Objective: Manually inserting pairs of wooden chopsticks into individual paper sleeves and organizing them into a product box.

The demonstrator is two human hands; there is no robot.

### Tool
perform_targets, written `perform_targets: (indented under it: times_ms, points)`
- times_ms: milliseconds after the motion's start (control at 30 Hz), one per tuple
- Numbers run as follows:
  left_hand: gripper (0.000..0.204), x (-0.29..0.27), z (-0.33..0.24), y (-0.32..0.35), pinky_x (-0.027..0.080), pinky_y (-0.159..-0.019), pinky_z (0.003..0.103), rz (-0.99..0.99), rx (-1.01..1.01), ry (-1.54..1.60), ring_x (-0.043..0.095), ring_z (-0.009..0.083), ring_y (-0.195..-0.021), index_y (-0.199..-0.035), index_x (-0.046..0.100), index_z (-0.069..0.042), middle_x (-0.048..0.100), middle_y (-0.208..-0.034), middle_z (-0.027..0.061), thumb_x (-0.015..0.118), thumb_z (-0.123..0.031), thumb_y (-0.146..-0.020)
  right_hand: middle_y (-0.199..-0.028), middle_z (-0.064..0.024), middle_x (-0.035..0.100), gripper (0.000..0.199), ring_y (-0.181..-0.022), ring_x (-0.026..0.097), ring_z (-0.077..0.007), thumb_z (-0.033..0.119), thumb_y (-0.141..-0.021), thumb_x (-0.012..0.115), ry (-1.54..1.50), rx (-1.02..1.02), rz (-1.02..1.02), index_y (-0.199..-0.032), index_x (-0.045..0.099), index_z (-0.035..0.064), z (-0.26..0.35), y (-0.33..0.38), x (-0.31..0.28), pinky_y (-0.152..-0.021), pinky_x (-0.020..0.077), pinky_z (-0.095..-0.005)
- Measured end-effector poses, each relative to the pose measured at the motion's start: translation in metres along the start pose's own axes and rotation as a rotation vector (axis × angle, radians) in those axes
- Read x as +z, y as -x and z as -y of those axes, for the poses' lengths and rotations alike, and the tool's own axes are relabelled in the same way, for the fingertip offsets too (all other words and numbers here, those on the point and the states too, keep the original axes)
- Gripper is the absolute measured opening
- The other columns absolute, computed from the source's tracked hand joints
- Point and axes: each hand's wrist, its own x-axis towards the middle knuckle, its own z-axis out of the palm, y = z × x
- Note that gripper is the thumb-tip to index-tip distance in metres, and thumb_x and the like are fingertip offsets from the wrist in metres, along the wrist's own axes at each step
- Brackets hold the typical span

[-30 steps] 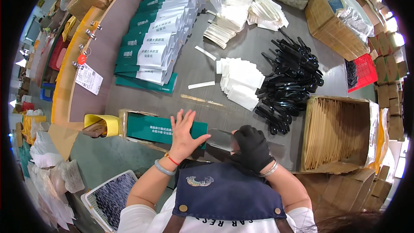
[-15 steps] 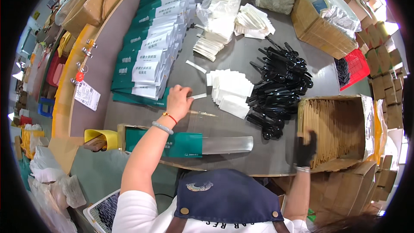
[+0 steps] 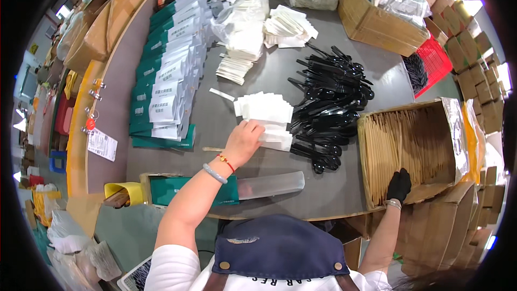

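Note:
My left hand (image 3: 246,139), with a red cord and a grey bangle at the wrist, has its fingers curled over the near left edge of a fanned pile of flat white paper packets (image 3: 265,109). Its fingertips pinch a packet there. Inside a cardboard box (image 3: 368,180) of tightly packed thin tan chopsticks (image 3: 385,151) is my right hand (image 3: 399,185), in a black glove. Its fingers are closed at the near end of one chopstick that stands out from the rest. A heap of black plastic spoons (image 3: 328,108) lies between the hands.
Green and white printed sleeves (image 3: 167,83) stand in overlapping rows at left. A green sleeve with a clear end (image 3: 269,185) lies at the front edge. Bagged white packets (image 3: 245,16), a cardboard carton (image 3: 377,24) and a red basket (image 3: 435,67) are farther back.
My left hand has moved from the green sleeves, where it held a narrow white strip, right to the white packets. My right hand has gone deeper into the chopstick box and closed. The view has shifted.

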Motion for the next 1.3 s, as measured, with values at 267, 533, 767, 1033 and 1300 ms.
perform_targets:
  times_ms: [267,533,767,1033,1300]
  points:
    - [0.023,0.005,-0.003,0.015,0.048,-0.076,0.039,0.016,0.01,-0.045,0.056,0.0258,-0.09,-0.086,0.06,-0.009,0.057,-0.092,0.0042,0.075,-0.009,-0.068,-0.086,-0.0047,0.056,0.03,-0.085,0.053,-0.0178,0.036,-0.097,0.052,-1.166,0.031,-0.064,-0.095,0.054,0.0061,0.141,0.097,-0.047,-0.083,0.0424,-0.0316]
    - [0.017,0.007,-0.005,0.023,0.049,-0.071,0.037,-0.049,0.081,0.041,0.058,0.0276,-0.082,-0.081,0.059,-0.008,0.058,-0.082,0.0067,0.073,-0.006,-0.071,-0.088,-0.0113,0.062,0.017,-0.077,0.063,-0.0248,0.018,-0.091,0.064,-0.759,-0.421,0.211,-0.102,0.063,0.0055,0.188,0.102,0.009,-0.069,0.0491,-0.0338]
    - [0.016,-0.064,-0.055,0.052,0.048,-0.067,0.038,0.49,-0.343,0.508,0.059,0.026,-0.072,-0.083,0.065,-0.008,0.063,-0.071,0.0074,0.075,-0.009,-0.07,-0.091,-0.0088,0.065,0.017,-0.084,0.064,-0.0307,0.028,-0.08,0.07,-0.253,-0.594,0.539,-0.091,0.071,0.0142,0.218,0.05,0.005,-0.07,0.0501,-0.0437]
    - [0.046,-0.053,-0.08,0.101,0.039,-0.076,0.039,0.099,-0.218,-0.065,0.051,0.0242,-0.088,-0.101,0.069,-0.015,0.056,-0.091,0.0012,0.086,-0.024,-0.059,-0.079,-0.0095,0.066,0.013,-0.075,0.065,-0.0286,0.02,-0.072,0.077,-0.56,-0.717,0.747,-0.082,0.073,0.0132,0.244,0.103,-0.024,-0.067,0.0509,-0.0371]
    - [0.067,-0.082,-0.061,0.12,0.037,-0.095,0.043,0.109,-0.354,0.013,0.05,0.0304,-0.109,-0.116,0.063,-0.009,0.057,-0.115,0.0072,0.088,-0.03,-0.057,-0.083,-0.0062,0.062,0.043,-0.078,0.063,-0.0263,0.028,-0.075,0.077,-0.548,-0.852,0.704,-0.117,0.068,0.0251,0.237,0.132,-0.011,-0.064,0.0493,-0.0382]
